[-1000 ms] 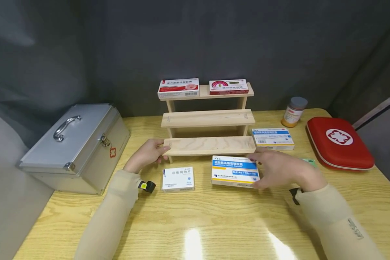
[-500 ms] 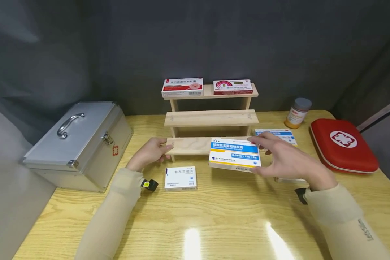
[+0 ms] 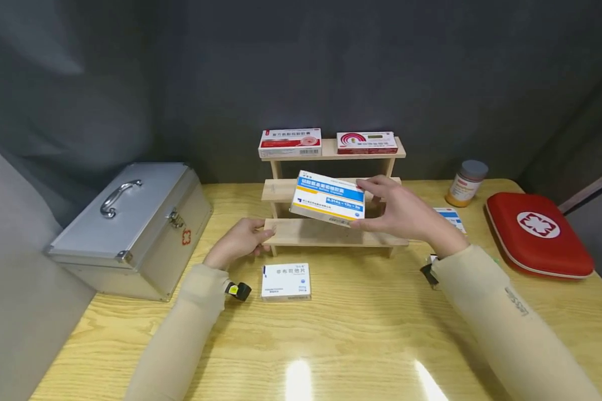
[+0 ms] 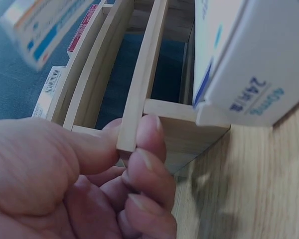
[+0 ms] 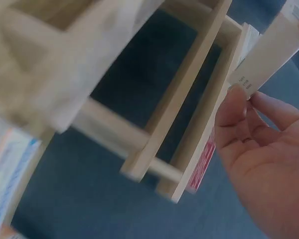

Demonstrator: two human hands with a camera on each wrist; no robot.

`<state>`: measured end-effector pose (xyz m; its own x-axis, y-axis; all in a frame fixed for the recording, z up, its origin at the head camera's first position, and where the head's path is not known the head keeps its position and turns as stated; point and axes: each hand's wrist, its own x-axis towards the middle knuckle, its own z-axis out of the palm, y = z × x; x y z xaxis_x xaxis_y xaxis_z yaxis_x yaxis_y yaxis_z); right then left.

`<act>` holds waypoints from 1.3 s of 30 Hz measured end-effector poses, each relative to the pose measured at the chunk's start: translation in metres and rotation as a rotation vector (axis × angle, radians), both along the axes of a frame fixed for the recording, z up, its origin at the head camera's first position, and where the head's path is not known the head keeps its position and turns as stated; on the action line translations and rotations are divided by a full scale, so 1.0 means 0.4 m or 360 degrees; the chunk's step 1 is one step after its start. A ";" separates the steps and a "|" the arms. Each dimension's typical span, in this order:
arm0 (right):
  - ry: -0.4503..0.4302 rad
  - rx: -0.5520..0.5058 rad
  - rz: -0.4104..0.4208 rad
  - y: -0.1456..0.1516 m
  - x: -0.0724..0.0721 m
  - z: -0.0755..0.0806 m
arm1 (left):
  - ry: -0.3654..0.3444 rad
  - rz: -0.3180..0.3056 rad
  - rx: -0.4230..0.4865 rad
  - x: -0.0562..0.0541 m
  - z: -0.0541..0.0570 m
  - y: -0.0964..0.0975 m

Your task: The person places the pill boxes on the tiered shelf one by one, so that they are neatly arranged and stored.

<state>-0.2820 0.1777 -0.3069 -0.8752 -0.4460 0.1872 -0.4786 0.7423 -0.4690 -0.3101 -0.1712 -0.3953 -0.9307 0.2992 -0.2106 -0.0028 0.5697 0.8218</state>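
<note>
My right hand [image 3: 401, 209] grips a blue-and-white medicine box [image 3: 328, 196] by its right end, thumb at the lower edge and fingers at the upper. Raised and tilted, the box overlaps the middle tier of a three-tier wooden rack [image 3: 336, 236] in the head view. My left hand [image 3: 238, 243] pinches the left end of the rack's lowest board between thumb and fingers, plainly seen in the left wrist view [image 4: 134, 142]. A white medicine box [image 3: 286, 281] lies on the table in front of the rack's left part. Two red-and-white medicine boxes [image 3: 291, 143] rest on the top tier.
A silver metal case [image 3: 125, 223] stands at the left. To the right are a grey-lidded bottle [image 3: 466, 184] and a red first-aid case [image 3: 539, 234]. Another blue-and-white box [image 3: 451, 217] lies beside the rack, partly hidden by my right arm. A dark curtain hangs behind.
My right hand has lifted the blue-and-white medicine box off the table, up and leftward to the middle tier's height. My left hand keeps its pinch on the lowest board.
</note>
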 end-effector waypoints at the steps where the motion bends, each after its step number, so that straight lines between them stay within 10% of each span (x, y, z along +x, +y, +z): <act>1: -0.0010 0.0002 0.0002 -0.011 -0.014 0.005 | -0.0004 0.0000 0.0002 0.000 -0.002 0.002; 11: -0.0184 -0.0017 -0.0058 -0.102 -0.132 0.008 | -0.0050 -0.0010 0.0025 0.006 -0.004 0.016; 39: -0.0292 0.0082 -0.0057 -0.170 -0.184 0.000 | -0.0051 0.0000 0.0072 0.002 0.002 -0.004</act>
<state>-0.3555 0.1099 -0.3067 -0.9080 -0.4189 0.0008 -0.3615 0.7827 -0.5067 -0.3094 -0.1730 -0.3947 -0.9238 0.3088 -0.2264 -0.0295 0.5322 0.8461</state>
